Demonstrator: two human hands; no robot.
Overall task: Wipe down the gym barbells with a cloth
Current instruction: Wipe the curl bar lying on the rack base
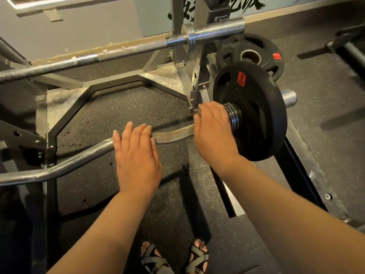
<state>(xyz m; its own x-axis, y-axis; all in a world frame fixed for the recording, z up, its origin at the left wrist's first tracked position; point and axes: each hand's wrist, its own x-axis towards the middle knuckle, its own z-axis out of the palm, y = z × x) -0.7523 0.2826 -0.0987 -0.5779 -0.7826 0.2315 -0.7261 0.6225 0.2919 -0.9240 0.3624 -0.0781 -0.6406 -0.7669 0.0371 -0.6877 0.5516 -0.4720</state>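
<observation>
We see the curved barbell [173, 135] on the near side of the rack [65, 99], its long axis left to right, the plate [262, 123] at the right end. Our right hand [213, 133] grasps it beside the plate; our left hand [137, 157] lies over it, fingers straight.

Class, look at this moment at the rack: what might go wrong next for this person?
1. The plate weights the curl bar at the end by the right hand; if lifted, the bar may tip toward the open sandals.
2. That hand sits beside the rack bracket, a pinch risk.
3. No cloth shows; the left hand is bare over the knurling.
</observation>
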